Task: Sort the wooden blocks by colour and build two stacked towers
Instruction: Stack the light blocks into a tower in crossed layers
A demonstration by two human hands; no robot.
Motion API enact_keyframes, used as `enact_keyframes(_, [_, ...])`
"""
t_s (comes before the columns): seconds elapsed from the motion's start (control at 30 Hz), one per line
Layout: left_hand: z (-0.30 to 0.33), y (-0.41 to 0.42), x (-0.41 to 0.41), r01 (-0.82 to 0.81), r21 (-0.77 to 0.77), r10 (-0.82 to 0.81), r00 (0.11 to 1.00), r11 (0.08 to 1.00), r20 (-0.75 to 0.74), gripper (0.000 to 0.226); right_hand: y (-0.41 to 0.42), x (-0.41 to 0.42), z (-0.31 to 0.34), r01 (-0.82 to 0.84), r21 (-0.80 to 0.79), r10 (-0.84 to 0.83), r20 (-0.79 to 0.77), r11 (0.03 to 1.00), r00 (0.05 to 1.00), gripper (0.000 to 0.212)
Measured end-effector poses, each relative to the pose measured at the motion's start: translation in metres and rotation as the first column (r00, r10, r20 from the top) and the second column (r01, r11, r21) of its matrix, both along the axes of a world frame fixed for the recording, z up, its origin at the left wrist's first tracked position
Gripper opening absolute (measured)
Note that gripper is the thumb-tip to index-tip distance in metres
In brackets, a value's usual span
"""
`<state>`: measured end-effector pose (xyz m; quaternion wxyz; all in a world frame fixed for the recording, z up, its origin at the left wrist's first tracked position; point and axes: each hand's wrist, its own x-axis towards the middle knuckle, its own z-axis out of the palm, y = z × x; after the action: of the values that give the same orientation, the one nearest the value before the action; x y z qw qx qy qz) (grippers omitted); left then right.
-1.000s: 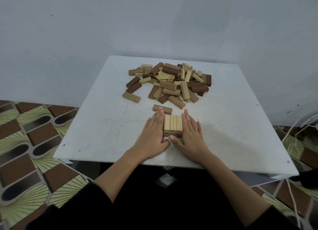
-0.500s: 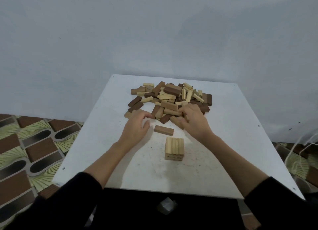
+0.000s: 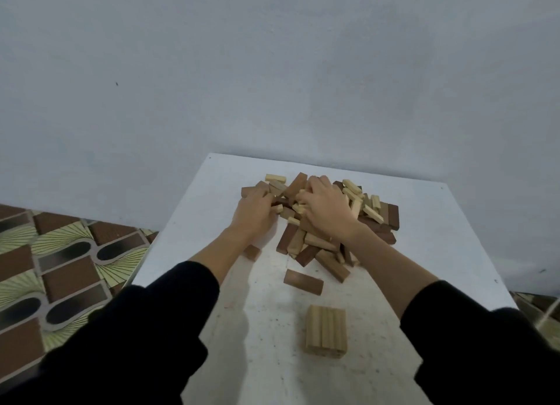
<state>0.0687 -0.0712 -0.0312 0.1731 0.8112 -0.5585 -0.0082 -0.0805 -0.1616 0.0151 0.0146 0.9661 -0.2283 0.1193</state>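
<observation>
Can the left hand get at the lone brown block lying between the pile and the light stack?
Probably yes: the lone brown block lies apart with bare table around it, and the left hand is in the pile just beyond.

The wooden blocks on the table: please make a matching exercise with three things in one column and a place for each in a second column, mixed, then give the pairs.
Things:
1. light block stack
2. single brown block
3. mixed pile

Places:
A. under both hands, at the far side of the table
B. nearest the person, standing alone
C. lying flat between the pile and the stack

The left hand and the right hand are both in the pile.

Pairs: 1-B, 2-C, 3-A
</observation>
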Motion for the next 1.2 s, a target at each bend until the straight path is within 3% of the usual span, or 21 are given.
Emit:
enact_keyframes(0.13, [-0.005, -0.01, 0.003, 0.04, -0.018, -0.041, 0.999, 0.999, -0.017, 0.019, -0.005, 0.011, -0.005, -0.016, 0.002, 0.016, -0.022, 1.0, 1.0, 0.018])
enact_keyframes(0.3, [-0.016, -0.011, 0.005, 0.047, -0.022, -0.05, 0.987, 0.999, -0.155, 0.002, -0.011, 0.018, -0.008, -0.025, 0.095, 0.022, 0.027, 0.995, 0.999, 0.007])
enact_keyframes(0.47, [0.002, -0.01, 0.014, -0.025, -0.191, -0.031, 0.957, 0.981, -0.288, 0.004, -0.001, 0.023, 0.004, -0.158, 0.388, -0.019, 0.416, 0.908, 0.909, 0.005])
enact_keyframes(0.57, [0.017, -0.011, 0.032, -0.052, -0.054, 0.038, 0.971, 0.997, -0.236, 0.007, 0.006, 0.025, 0.011, -0.193, 0.519, -0.086, 0.466, 0.833, 0.881, 0.013])
enact_keyframes(0.7, [0.014, -0.018, 0.048, 0.022, 0.183, -0.024, 1.0, 0.983, 0.012, 0.022, 0.008, 0.024, 0.008, -0.163, 0.487, -0.093, 0.459, 0.858, 0.884, 0.015])
enact_keyframes(0.87, [0.011, -0.03, 0.055, 0.007, 0.204, -0.058, 0.968, 0.979, 0.245, 0.023, 0.006, 0.022, 0.0, -0.157, 0.465, -0.073, 0.439, 0.871, 0.896, 0.017])
enact_keyframes(1.1, [0.01, -0.036, 0.049, -0.019, 0.213, -0.036, 0.967, 0.977, 0.25, 0.033, 0.004, 0.019, -0.005, -0.137, 0.446, -0.085, 0.443, 0.885, 0.892, 0.014])
enact_keyframes(1.2, [0.018, -0.034, 0.045, -0.055, 0.111, 0.046, 0.996, 0.992, 0.078, 0.013, 0.001, 0.019, -0.006, -0.154, 0.492, -0.102, 0.455, 0.857, 0.885, 0.015])
